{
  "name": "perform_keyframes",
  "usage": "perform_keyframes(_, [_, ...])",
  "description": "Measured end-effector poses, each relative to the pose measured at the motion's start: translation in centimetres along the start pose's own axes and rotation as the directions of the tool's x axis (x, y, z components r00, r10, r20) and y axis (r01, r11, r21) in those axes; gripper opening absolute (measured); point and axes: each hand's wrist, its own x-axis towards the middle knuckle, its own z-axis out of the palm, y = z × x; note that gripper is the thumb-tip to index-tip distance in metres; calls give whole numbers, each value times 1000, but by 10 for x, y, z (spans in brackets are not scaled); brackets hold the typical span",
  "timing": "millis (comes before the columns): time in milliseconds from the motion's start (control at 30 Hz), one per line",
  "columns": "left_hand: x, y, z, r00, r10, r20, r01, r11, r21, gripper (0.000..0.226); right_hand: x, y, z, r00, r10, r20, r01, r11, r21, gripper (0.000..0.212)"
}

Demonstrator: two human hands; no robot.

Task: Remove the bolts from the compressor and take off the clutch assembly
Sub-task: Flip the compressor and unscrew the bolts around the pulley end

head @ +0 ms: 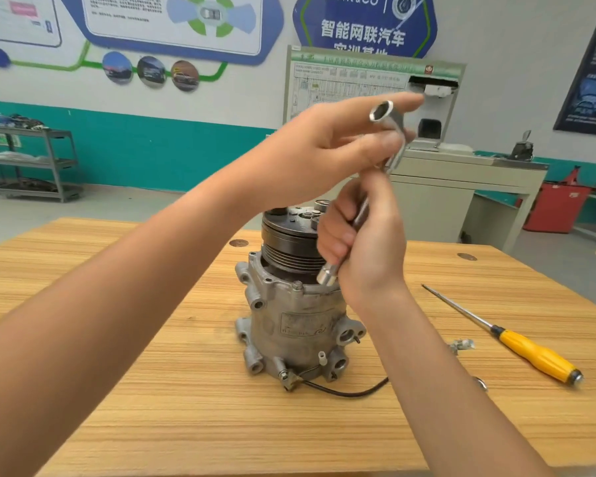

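— Where's the compressor (pixel 296 325)?
— Upright, mid-table (pixel 152 373). My right hand (pixel 362 242) grips the wrench (pixel 396 153) shaft, socket (pixel 327 275) at its right rim. My left hand (pixel 324 156) holds the wrench's upper end.

Right hand (pixel 362 242) clenched, left (pixel 324 149) perhaps pinching.
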Motion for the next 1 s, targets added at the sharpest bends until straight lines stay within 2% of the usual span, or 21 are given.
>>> perform_keyframes(100, [-9, 1, -5, 997, 70, -40, -72, 996, -58, 39, -2, 4, 13, 996, -34, 83, 41, 995, -89, 33])
perform_keyframes(167, [-16, -4, -7, 993, 73, -92, -77, 996, -38, 31, -1, 5, 12, 987, -132, 92, 155, 934, -323, 33])
perform_keyframes(233, [-24, -11, -9, 990, 67, -125, -64, 998, 26, 22, 1, 5, 5, 954, -265, 142, 293, 717, -633, 31])
perform_keyframes(267, [-27, -14, -9, 988, 72, -139, -62, 995, 73, 18, 1, 4, 1, 938, -297, 176, 326, 596, -734, 31])
perform_keyframes(300, [-29, -17, -9, 985, 83, -152, -64, 990, 126, 15, 2, 2, -1, 932, -303, 196, 334, 516, -789, 32])
perform_keyframes(333, [-30, -19, -9, 982, 97, -164, -67, 982, 177, 12, 3, 1, -3, 934, -296, 202, 328, 480, -813, 33])
perform_keyframes(433, [-30, -24, -11, 974, 116, -195, -62, 963, 261, 12, 8, -3, -6, 945, -255, 206, 303, 440, -845, 35])
perform_keyframes(533, [-28, -26, -16, 967, 126, -223, -59, 956, 286, 13, 12, -7, -6, 944, -232, 236, 316, 418, -852, 24])
perform_keyframes(767, [-25, -31, -26, 972, 120, -201, -45, 937, 346, 13, 15, -9, -2, 948, -204, 243, 312, 465, -829, 10])
perform_keyframes(900, [-21, -32, -30, 986, 58, -155, -8, 952, 305, 8, 17, -10, 1, 959, -189, 213, 280, 483, -830, 7])
perform_keyframes(1000, [-21, -32, -27, 986, 29, -163, 8, 975, 223, 14, 17, -11, 2, 956, -202, 215, 286, 458, -842, 11])
